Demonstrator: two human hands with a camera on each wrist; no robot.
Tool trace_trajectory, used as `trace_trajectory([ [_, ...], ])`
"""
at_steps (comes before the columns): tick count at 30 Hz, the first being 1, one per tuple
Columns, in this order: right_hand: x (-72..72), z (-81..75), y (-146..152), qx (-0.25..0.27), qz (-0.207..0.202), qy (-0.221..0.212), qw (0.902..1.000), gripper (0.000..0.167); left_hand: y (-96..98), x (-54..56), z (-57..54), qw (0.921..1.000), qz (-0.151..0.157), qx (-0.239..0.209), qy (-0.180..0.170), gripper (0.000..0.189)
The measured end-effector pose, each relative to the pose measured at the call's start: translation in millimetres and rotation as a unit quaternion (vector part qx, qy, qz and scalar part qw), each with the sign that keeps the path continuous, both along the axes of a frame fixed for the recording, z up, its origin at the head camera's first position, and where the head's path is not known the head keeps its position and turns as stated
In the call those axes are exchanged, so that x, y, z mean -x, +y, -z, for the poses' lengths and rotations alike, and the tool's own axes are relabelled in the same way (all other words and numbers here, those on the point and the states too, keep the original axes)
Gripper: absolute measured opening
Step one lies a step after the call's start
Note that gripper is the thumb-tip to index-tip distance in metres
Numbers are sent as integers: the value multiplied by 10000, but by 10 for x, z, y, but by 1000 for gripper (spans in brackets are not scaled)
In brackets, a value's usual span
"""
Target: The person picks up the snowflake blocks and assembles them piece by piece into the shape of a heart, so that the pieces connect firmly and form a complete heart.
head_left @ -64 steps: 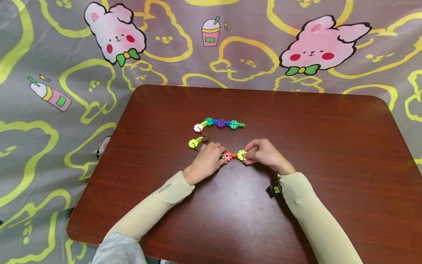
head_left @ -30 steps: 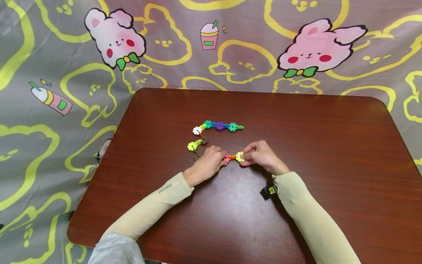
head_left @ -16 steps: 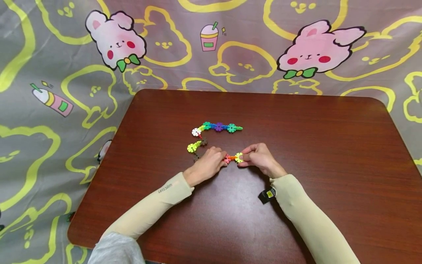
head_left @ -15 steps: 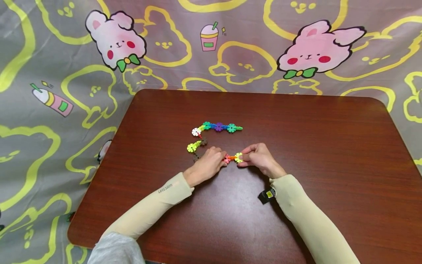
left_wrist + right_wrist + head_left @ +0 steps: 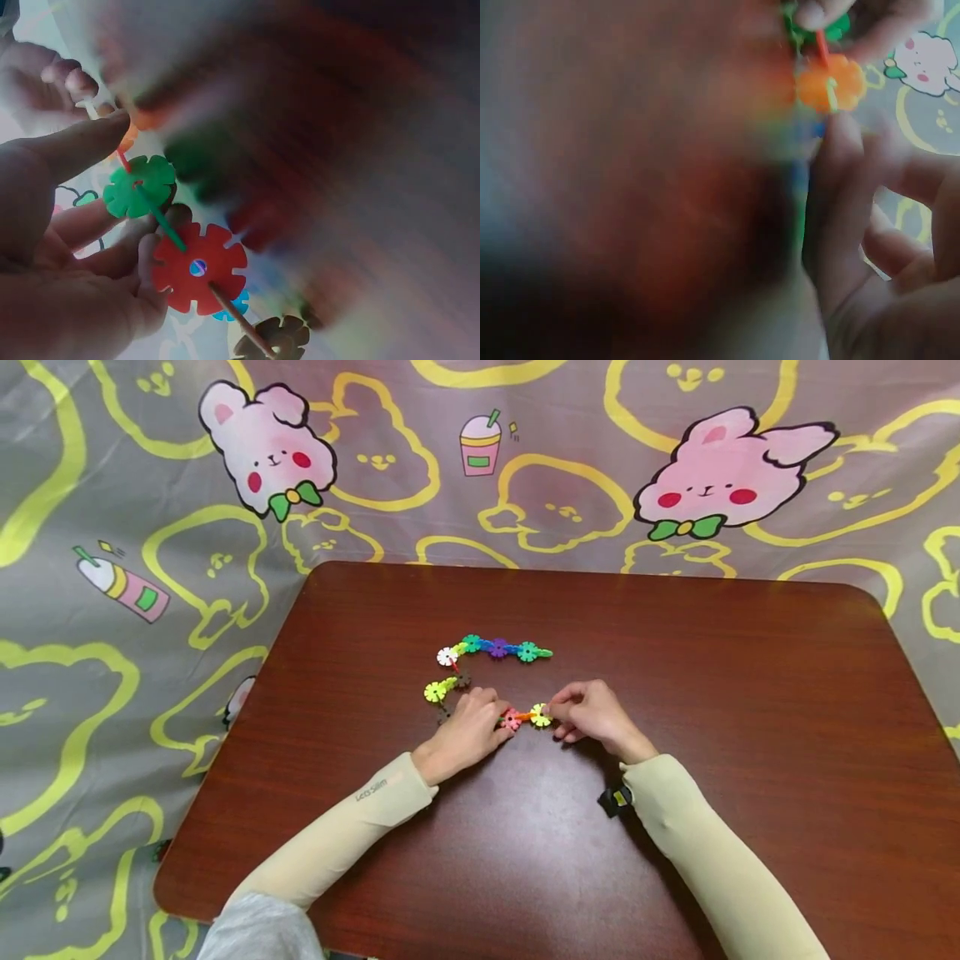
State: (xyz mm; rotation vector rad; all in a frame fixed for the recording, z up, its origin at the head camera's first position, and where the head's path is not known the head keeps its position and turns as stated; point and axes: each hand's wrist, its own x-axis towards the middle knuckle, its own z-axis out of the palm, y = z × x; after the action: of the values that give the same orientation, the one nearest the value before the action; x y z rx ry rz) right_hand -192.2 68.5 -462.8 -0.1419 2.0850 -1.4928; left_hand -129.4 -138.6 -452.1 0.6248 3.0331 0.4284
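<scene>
A chain of flower-shaped plastic snowflake discs lies on the table, curving like a hook. My left hand (image 5: 468, 727) grips its near stretch, covering several discs; in the left wrist view its thumb and fingers are around a green disc (image 5: 139, 186), beside a red disc (image 5: 201, 268). Just right of that hand are a pink disc (image 5: 512, 719) and an orange disc (image 5: 527, 717), seen edge-on. A yellow disc (image 5: 539, 716) ends this side of the chain. My right hand (image 5: 596, 718) has fingertips right at the yellow disc's right edge, its other fingers loosely bent.
The chain's far end holds a white disc (image 5: 447, 657), a purple disc (image 5: 498, 648) and a teal disc (image 5: 527, 652). Under it is a brown table (image 5: 720, 677) with rounded corners. A printed curtain (image 5: 555, 410) hangs behind and at the left.
My right fingers have loosened and drawn slightly back, showing more of the yellow disc. Over two seconds, the chain's near end has shifted slightly left. My left hand keeps its grip.
</scene>
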Motion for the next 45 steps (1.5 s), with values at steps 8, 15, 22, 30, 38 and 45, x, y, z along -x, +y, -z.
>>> trace_trajectory([
  [8, 272, -179, -44, -1610, -636, 2750, 9457, 26, -50, -54, -28, 9992, -353, -168, -66, 44],
  [15, 416, -185, -164, -2157, -1388, 3404, 9046, 43, -176, -117, -83, 9959, -781, -451, 48, 60],
  [22, 433, -121, -196, -2586, -1682, 3302, 8921, 42, -233, -165, -87, 9923, -1221, -90, 189, 58],
  [30, 403, -137, -190, -2599, -1535, 3327, 8934, 31, -241, -181, -115, 9877, -1533, 316, 44, 54],
  [38, 359, -156, -144, -2600, -1682, 3136, 8977, 27, -273, -166, -147, 9865, -1567, 452, -129, 42],
  [45, 299, -218, -52, -2554, -1869, 3051, 8982, 26, -320, -74, -142, 9883, -1470, 359, -189, 37],
])
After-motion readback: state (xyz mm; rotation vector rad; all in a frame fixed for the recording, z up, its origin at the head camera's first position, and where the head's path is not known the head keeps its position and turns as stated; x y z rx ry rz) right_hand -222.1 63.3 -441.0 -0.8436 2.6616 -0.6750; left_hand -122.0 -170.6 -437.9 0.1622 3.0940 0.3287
